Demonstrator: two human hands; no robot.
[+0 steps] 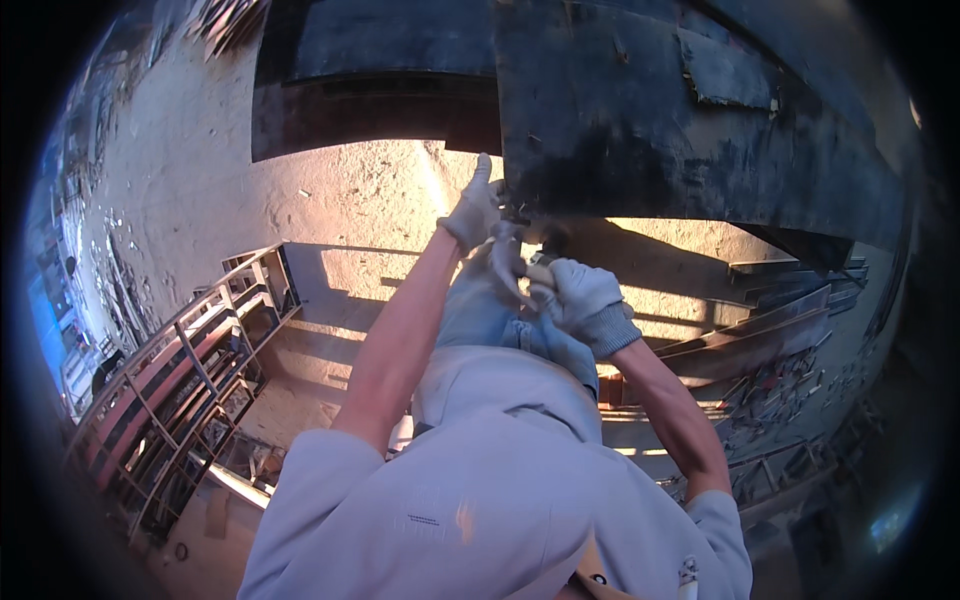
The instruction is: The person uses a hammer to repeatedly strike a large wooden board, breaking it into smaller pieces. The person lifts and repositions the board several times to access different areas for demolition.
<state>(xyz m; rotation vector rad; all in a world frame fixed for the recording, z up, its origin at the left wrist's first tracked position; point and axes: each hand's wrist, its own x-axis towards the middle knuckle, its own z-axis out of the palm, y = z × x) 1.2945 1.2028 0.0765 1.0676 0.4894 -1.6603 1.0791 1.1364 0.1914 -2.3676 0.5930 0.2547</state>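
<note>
My left hand [475, 210], in a pale work glove, is raised at the near edge of a large dark metal sheet [650, 120]. Its thumb points up, and its other fingers are mostly hidden around a small dark piece at the sheet's corner. Close on its right, my right hand [583, 295], gloved too, is closed around the short light handle of what looks like a hammer [541, 274]. The dark head end is blurred just below the sheet's edge. A grey curved piece [508, 258] shows between the hands, in front of my jeans; its kind is unclear.
A second dark sheet or box-like panel [375, 100] stands left of the large one. At the left is a metal rack [185, 360] with long bars. Long steel sections [750, 330] lie at the right. Scraps [225, 25] lie on the dusty ground [190, 180] at the far left.
</note>
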